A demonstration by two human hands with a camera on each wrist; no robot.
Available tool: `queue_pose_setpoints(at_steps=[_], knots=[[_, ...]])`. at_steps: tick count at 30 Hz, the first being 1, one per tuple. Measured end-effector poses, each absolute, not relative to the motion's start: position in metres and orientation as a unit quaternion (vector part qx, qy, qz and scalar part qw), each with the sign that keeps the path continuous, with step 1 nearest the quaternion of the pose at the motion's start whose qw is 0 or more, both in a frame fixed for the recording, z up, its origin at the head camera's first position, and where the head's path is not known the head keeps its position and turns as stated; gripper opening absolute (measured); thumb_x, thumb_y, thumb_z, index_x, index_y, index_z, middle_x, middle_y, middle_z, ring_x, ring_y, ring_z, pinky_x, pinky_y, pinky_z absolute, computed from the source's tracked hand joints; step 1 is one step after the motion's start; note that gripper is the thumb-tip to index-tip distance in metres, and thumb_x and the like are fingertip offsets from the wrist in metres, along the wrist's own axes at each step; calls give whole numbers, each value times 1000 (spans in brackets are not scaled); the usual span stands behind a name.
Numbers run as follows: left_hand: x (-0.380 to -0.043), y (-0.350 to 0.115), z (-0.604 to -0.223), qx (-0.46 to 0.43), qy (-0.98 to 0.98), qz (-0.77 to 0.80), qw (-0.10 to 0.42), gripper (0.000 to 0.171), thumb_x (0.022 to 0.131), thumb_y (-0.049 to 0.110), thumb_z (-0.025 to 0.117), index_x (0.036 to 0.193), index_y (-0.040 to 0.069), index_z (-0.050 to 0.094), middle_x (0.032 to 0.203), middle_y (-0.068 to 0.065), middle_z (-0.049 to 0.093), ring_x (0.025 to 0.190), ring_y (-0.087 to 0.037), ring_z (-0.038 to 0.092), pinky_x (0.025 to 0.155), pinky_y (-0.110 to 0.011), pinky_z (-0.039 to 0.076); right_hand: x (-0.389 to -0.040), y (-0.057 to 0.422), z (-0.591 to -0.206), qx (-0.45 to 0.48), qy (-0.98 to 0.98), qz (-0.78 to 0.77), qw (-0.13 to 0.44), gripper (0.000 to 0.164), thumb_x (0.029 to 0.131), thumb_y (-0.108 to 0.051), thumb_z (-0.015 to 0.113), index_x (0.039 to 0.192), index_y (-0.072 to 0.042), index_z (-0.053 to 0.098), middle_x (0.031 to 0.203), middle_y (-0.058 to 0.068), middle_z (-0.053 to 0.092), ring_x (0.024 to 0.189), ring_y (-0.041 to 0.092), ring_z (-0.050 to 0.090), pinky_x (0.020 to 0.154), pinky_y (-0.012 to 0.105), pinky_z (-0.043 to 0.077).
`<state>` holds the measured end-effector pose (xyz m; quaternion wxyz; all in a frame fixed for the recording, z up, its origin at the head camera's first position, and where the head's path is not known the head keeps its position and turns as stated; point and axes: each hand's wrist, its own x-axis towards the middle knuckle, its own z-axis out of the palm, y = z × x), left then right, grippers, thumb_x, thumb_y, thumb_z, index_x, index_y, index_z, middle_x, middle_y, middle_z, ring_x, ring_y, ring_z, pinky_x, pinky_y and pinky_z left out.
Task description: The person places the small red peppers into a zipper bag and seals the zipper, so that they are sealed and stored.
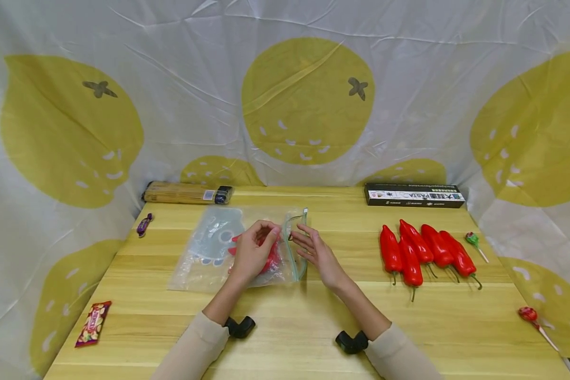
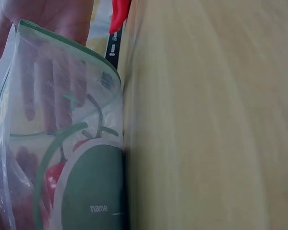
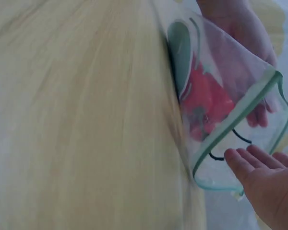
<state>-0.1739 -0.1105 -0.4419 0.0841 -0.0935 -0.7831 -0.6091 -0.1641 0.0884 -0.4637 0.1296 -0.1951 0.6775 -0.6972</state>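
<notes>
A clear zip bag with a grey-blue cartoon print and a green seal lies mid-table, its mouth gaping to the right. Red peppers with dark stems show through its plastic. My left hand pinches the bag's upper layer near the mouth, thumb and fingers bent together, and lifts it. At the opening is my right hand, holding nothing, its fingers extended. In the right wrist view, those fingertips reach right to the green seal, close to the pepper stems. Several more red peppers lie to the right.
At the back lie a pack of wooden sticks and a black pasta box. A purple-wrapped candy and a red snack packet sit on the left. Green and red lollipops lie along the right edge.
</notes>
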Motion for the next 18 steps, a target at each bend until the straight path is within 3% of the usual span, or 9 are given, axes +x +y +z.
queue_pose_setpoints(at_steps=[4, 8, 12, 18], knots=[[-174, -111, -442, -89, -785, -609, 77, 18, 94, 20, 65, 103, 4, 65, 94, -12, 71, 94, -18, 67, 94, -36, 53, -166, 97, -465, -181, 674, -708, 107, 61, 105, -51, 18, 150, -10, 28, 150, 24, 38, 139, 41, 37, 111, 57, 34], [-174, -112, -441, -82, -787, -608, 67, 18, 94, 21, 65, 103, 5, 65, 93, -10, 71, 93, -18, 67, 93, -34, 53, -164, 121, -460, -151, 695, -701, 57, 46, 105, -35, 42, 140, -5, 41, 137, 24, 51, 127, 46, 48, 102, 48, 48], [-174, -112, -442, -78, -788, -607, 62, 18, 94, 21, 65, 103, 5, 66, 94, -11, 71, 92, -18, 67, 92, -33, 53, -157, 154, -456, -108, 757, -644, 1, 40, 97, -26, 60, 132, -8, 51, 125, 15, 60, 115, 35, 60, 90, 28, 56], [-174, -113, -441, -81, -790, -605, 59, 17, 94, 20, 65, 103, 6, 66, 94, -11, 71, 92, -17, 67, 92, -35, 53, -145, 210, -454, -19, 868, -493, -56, 41, 92, -39, 66, 123, -15, 59, 115, 6, 66, 101, 19, 65, 80, 12, 51]])
